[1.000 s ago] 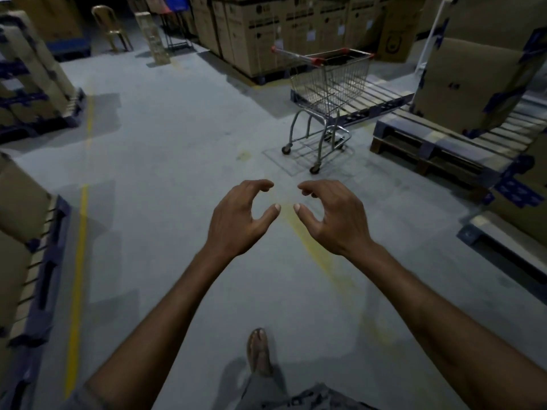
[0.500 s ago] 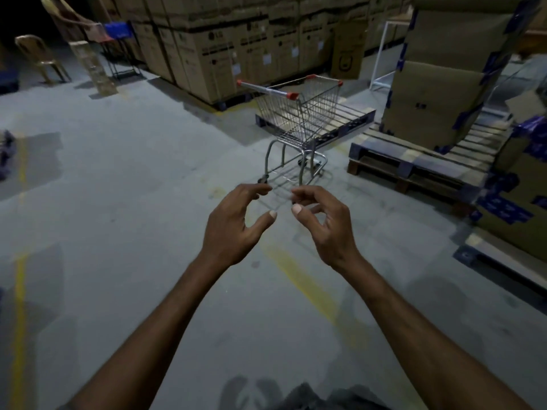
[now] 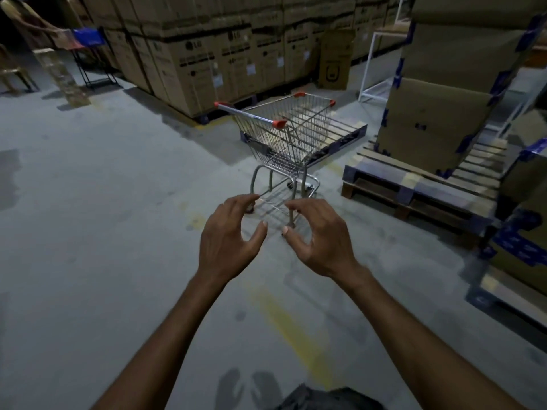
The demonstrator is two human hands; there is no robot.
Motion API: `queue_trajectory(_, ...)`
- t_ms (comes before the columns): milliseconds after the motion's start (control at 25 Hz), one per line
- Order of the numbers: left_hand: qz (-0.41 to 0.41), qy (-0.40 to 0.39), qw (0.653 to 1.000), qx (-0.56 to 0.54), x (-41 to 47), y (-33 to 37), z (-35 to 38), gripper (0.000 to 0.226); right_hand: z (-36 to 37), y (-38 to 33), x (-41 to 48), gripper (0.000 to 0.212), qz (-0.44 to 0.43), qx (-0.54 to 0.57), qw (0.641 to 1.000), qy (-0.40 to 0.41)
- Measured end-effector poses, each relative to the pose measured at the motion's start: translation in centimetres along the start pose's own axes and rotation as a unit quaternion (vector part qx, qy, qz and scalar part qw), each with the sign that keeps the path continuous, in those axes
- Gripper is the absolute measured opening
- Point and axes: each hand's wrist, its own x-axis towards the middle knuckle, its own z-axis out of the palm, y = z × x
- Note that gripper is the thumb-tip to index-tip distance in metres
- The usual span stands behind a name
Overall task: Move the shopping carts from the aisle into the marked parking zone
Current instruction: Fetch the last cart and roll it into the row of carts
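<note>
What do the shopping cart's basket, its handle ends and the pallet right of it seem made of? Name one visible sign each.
Cart basket: shiny metal wire, likely chromed steel; see-through grid glints. Handle ends: probably red plastic; solid, matte colour. Pallet: wood, partly painted blue; separate slats, brown blocks.

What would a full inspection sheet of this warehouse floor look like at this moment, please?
Surface: grey concrete floor, with a worn yellow line running ahead between the arms.
Job's things: one empty wire shopping cart, upright, its red-tipped handle towards the person; parking zone not identifiable.
Clutter: one loose carton standing against the stack.
Grips: left hand and right hand bare, fingers curved apart, holding nothing, short of the cart.
Cables: nothing seen.
Surroundings: stacked cartons behind the cart; a loaded pallet to its right; a plastic chair far left.
</note>
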Motion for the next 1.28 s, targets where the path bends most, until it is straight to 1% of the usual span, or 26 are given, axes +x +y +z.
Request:
queue_trajectory(120,0.026,-0.002,0.996,0.089,5.7,-2.8,2.7,0.052,2.1,3.8,6.0,0.046,-0.044,-0.092,0.995,-0.019)
queue_trajectory(240,0.044,-0.016,0.989,0.14,10.2,-6.3,4.9,0.054,5.1,6.5,11.1,0.05,-0.048,-0.154,0.987,-0.019)
queue_trajectory(360,0.054,-0.038,0.985,0.159,14.5,-10.8,7.1,0.06,8.9,8.6,15.5,0.054,-0.026,-0.18,0.983,-0.015)
queue_trajectory(560,0.074,-0.066,0.977,0.189,22.2,-20.3,10.6,0.067,16.9,11.3,23.6,0.064,0.015,-0.242,0.97,-0.036)
queue_trajectory(760,0.093,-0.122,0.974,0.167,31.1,-29.8,12.1,0.073,25.4,12.7,32.6,0.07,0.065,-0.264,0.961,-0.051)
queue_trajectory(840,0.078,-0.132,0.981,0.121,34.7,-33.2,12.5,0.075,28.3,12.8,36.1,0.072,0.091,-0.254,0.962,-0.05)
queue_trajectory(920,0.019,-0.138,0.989,0.038,38.0,-36.0,13.2,0.076,30.8,13.3,39.1,0.072,0.121,-0.226,0.966,-0.045)
queue_trajectory(1000,-0.03,-0.146,0.988,-0.04,40.9,-38.3,14.3,0.076,32.9,14.3,41.8,0.071,0.164,-0.176,0.97,-0.039)
queue_trajectory(1040,-0.038,-0.147,0.986,-0.064,42.6,-39.6,15.0,0.076,34.0,15.2,43.3,0.07,0.188,-0.14,0.972,-0.032)
queue_trajectory(1160,-0.022,-0.154,0.982,-0.11,47.1,-43.0,17.4,0.075,36.0,18.4,47.1,0.073,0.239,-0.034,0.97,-0.005)
queue_trajectory(1280,0.011,-0.184,0.975,-0.124,51.4,-46.2,20.7,0.079,38.0,22.4,50.8,0.083,0.253,0.007,0.967,-0.006)
